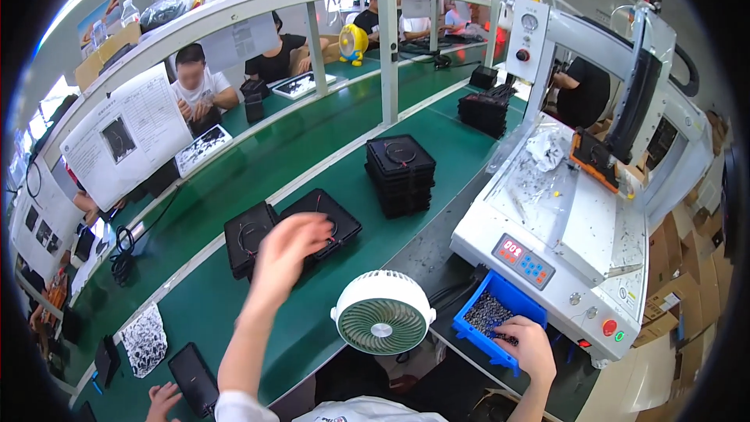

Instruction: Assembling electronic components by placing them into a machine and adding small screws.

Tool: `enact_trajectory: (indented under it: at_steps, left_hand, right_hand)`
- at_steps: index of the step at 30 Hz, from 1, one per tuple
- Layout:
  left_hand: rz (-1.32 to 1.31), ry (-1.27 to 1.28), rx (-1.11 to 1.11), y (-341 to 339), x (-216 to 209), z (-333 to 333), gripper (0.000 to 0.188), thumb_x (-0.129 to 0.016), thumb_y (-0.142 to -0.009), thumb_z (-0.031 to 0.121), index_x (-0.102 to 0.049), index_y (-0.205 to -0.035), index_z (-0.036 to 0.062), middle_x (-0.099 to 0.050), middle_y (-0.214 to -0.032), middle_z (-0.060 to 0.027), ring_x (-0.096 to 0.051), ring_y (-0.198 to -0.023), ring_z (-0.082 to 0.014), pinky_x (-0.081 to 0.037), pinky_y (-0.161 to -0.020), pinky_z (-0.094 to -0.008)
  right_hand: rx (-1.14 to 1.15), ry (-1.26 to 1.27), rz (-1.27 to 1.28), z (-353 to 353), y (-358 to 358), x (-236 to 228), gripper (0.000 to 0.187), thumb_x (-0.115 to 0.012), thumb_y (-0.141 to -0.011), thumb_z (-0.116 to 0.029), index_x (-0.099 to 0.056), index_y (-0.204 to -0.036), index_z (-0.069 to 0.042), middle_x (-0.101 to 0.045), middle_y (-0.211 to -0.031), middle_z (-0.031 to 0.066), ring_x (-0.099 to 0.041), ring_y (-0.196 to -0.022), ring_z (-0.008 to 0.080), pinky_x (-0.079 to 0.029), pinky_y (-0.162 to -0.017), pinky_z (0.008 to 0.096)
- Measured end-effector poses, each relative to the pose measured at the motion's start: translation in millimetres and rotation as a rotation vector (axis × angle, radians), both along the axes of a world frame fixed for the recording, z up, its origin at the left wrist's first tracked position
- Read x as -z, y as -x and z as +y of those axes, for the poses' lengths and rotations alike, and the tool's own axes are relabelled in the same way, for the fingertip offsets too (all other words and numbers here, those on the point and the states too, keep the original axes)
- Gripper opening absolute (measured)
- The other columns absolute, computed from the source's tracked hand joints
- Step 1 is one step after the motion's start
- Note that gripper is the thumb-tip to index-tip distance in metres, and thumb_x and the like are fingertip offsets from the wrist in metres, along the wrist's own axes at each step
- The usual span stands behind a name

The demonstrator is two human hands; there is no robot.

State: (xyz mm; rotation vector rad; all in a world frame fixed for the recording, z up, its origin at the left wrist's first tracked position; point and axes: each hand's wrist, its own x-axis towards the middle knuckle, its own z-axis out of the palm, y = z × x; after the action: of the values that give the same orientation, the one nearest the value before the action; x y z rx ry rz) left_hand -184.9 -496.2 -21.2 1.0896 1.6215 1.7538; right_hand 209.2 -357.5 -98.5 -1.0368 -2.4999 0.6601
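Head view: the person's left hand [297, 241] lies over a flat, square black plastic casing [345, 224], covering its near left part, while the right hand [527, 342] is down inside an open blue plastic bin [522, 299] of small dark pieces [486, 312]. The relation that counts is between those two places: from the right hand, the casing lies well off to the left and farther from the body, with the round white desk fan [383, 312] standing between and nearer the person. The left hand is plainly the nearer one to the casing; the right is nearer the pieces, which lie just left of and beyond its fingertips.

The casing looks almost square, so no long axis stands out; one corner points away from the person, and a thin wire shows on top (partly hidden by the fingers). The bin sits aslant, its slightly longer side running from far left to near right, as far as the bent view lets one judge. The left hand is blurred, its fingers loosely bent; I cannot tell whether it grips anything. The right hand's fingers curl down among the pieces, but whether any is pinched is hidden.
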Motion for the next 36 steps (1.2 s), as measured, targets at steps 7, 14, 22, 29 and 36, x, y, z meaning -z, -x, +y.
enact_trajectory:
  at_steps: [7, 14, 22, 29, 36]
  left_hand:
    - [0.602, 0.321, -0.382, 69.0, 56.2, 224.0, 0.055, -0.071, -0.078, 0.042, -0.061, -0.092, -0.0102, -0.064, -0.094, -0.0277, -0.061, -0.097, -0.0436, -0.051, -0.084, -0.0457]
    - [0.772, 0.458, -0.295, 73.0, 54.8, 224.0, 0.058, -0.054, -0.092, 0.043, -0.055, -0.113, -0.0116, -0.053, -0.115, -0.0351, -0.056, -0.102, -0.0507, -0.047, -0.091, -0.0519]
    - [0.560, 0.234, -0.138, 63.5, 57.3, 173.0, 0.046, -0.057, -0.093, 0.037, -0.061, -0.078, -0.0059, -0.064, -0.076, -0.0259, -0.064, -0.080, -0.0417, -0.050, -0.074, -0.0436]
    - [0.486, 0.440, -0.141, 90.5, 64.9, 224.7, 0.051, -0.059, -0.081, 0.044, -0.067, -0.070, -0.0052, -0.068, -0.080, -0.0253, -0.067, -0.082, -0.0375, -0.052, -0.076, -0.0415]
    - [-0.314, -0.017, 0.088, 82.0, 53.9, 208.5, 0.030, -0.056, -0.090, 0.021, -0.064, -0.085, -0.0065, -0.068, -0.093, -0.0161, -0.066, -0.087, -0.0227, -0.054, -0.087, -0.0380]
  right_hand:
    - [0.085, 0.013, -0.016, -0.3, 4.2, 6.6, 0.013, -0.075, -0.073, -0.012, -0.073, -0.083, -0.004, -0.066, -0.079, 0.0101, -0.066, -0.070, 0.0254, -0.053, -0.065, 0.0347]
    - [0.117, -0.006, -0.004, -2.8, 4.4, 10.6, 0.012, -0.075, -0.074, -0.014, -0.072, -0.083, -0.006, -0.066, -0.080, 0.0077, -0.067, -0.070, 0.0219, -0.053, -0.065, 0.0319]
    - [0.125, -0.041, -0.067, 5.4, 19.9, 8.2, 0.011, -0.074, -0.076, -0.016, -0.071, -0.082, -0.007, -0.064, -0.080, 0.0070, -0.064, -0.067, 0.0227, -0.051, -0.063, 0.0339]
    - [0.144, -0.059, 0.027, 2.8, 17.3, 20.3, 0.012, -0.071, -0.080, -0.013, -0.067, -0.088, -0.005, -0.065, -0.085, 0.0093, -0.066, -0.069, 0.0238, -0.052, -0.065, 0.0325]
    - [0.232, 0.112, 0.351, 0.2, 11.4, 23.0, 0.010, -0.068, -0.085, -0.001, -0.063, -0.092, 0.001, -0.068, -0.080, 0.0099, -0.068, -0.073, 0.0157, -0.054, -0.065, 0.0269]
